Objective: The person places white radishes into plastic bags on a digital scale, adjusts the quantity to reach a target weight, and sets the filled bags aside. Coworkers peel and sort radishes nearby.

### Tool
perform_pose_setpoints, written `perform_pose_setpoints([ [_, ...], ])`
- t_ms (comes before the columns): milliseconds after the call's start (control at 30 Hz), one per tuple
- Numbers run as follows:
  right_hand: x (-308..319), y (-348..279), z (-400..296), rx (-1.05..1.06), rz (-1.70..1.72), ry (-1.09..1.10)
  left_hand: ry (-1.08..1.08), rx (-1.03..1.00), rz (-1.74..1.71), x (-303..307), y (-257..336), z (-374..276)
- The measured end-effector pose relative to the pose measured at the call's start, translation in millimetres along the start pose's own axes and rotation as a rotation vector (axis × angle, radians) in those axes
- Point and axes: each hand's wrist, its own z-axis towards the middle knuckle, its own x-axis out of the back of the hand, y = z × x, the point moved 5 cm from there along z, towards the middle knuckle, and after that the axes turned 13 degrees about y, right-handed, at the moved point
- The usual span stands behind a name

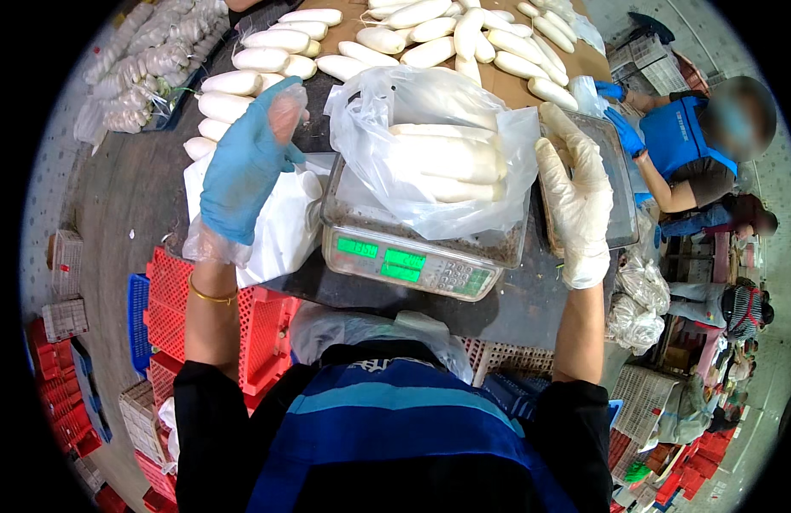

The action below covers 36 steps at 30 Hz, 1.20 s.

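A clear plastic bag of white radishes lies on the pan of a digital scale, whose green displays are lit. My left hand, in a blue glove with the fingertips partly bare or torn, is raised to the left of the bag and holds nothing. On the other side, my right hand wears a whitish glove, its fingers apart, near the bag's right edge but not gripping it. Beneath my left hand lies a stack of white plastic bags.
Loose radishes cover the table's far side. Bagged produce fills a crate at far left. A second scale stands at right, beside a co-worker in blue gloves. Red crates stand below the table's near edge.
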Motion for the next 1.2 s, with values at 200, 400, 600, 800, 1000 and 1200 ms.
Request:
perform_pose_setpoints([
  [200,-14,5,4,0.1,-0.065,-0.002,-0.138,0.023,0.138,-20,0,2],
  [400,-34,-5,-5,0.336,-0.499,-0.292,-0.256,-0.058,0.253,-53,-19,9],
  [600,-34,4,-18,0.301,-0.569,-0.491,-0.206,0.226,-0.354,-56,-27,-16],
  [800,-78,-16,-15,0.69,-0.526,-0.367,-0.281,0.327,-0.429,-66,-19,-21],
  [1000,-104,12,-20,0.701,-0.81,-0.592,-0.223,0.389,-0.575,-61,-21,-22],
  [1200,-100,9,-33,0.556,-0.702,-0.819,-0.25,0.418,-0.46,-61,-37,-25],
])
